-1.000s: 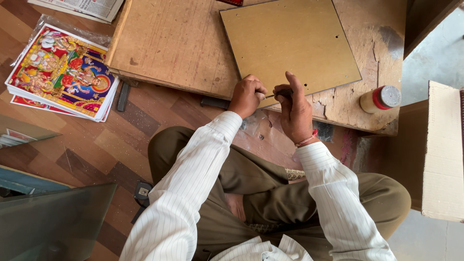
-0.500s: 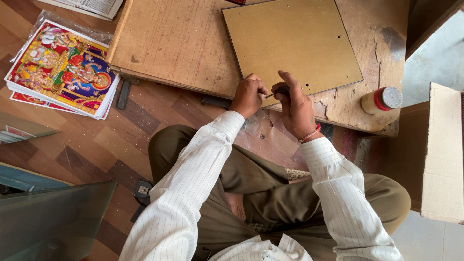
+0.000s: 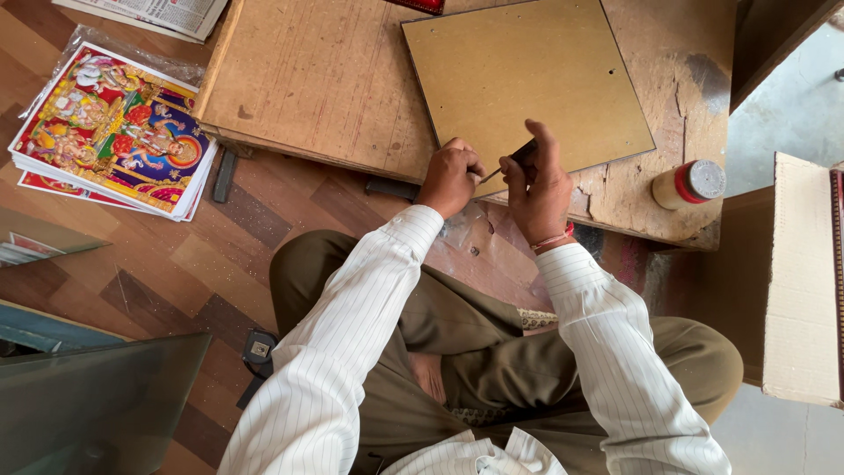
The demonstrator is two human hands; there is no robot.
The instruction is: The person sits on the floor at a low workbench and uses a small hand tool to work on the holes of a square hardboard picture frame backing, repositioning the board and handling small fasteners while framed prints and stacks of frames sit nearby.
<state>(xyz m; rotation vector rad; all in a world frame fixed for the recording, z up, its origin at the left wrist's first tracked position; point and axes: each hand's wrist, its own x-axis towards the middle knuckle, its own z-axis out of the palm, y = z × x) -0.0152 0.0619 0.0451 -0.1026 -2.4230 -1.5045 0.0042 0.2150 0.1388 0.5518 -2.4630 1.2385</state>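
A square tan backing board (image 3: 527,75) lies on a low worn wooden work table (image 3: 316,79). My right hand (image 3: 538,186) grips a small dark-handled tool (image 3: 519,157) whose thin metal tip points left along the board's near edge. My left hand (image 3: 450,176) is closed at that same edge, its fingertips pinched right by the tool's tip. What it pinches is too small to make out. Both hands sit over the table's front edge, above my crossed legs.
A stack of colourful printed pictures in plastic (image 3: 110,132) lies on the wood floor at left. A small bottle with a red and white cap (image 3: 690,183) stands on the table's right corner. A cardboard box (image 3: 804,281) is at right, a glass sheet (image 3: 88,405) at lower left.
Both hands stay at the board's near edge. My right hand has turned slightly, raising its index finger along the tool.
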